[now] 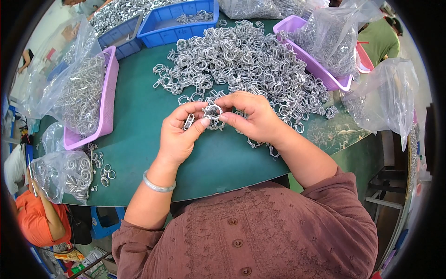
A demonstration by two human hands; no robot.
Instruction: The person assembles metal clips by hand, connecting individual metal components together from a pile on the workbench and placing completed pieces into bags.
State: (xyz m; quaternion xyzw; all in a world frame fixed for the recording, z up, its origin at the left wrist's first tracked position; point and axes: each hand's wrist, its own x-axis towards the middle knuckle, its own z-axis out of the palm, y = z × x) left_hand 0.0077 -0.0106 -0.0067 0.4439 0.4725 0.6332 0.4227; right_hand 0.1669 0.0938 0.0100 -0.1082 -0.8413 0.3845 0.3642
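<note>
Both my hands meet above the green table, pinching a small silver metal ring part point(212, 112) between their thumbs and fingers. My left hand point(179, 132) has it from the left side. A second narrow metal piece point(188, 122) is tucked against the fingers of that same hand. From the right, my right hand point(251, 116) grips the ring part with thumb and forefinger. Just beyond my fingers spreads a large heap of similar metal ring parts point(241, 56), its near edge partly hidden behind my hands.
A purple tray point(110, 93) of metal parts in plastic stands at the left, another purple tray point(316, 67) at the far right. Blue bins point(174, 35) line the back. Plastic bags point(390, 97) hang over the right edge. People sit nearby, one in orange point(39, 218).
</note>
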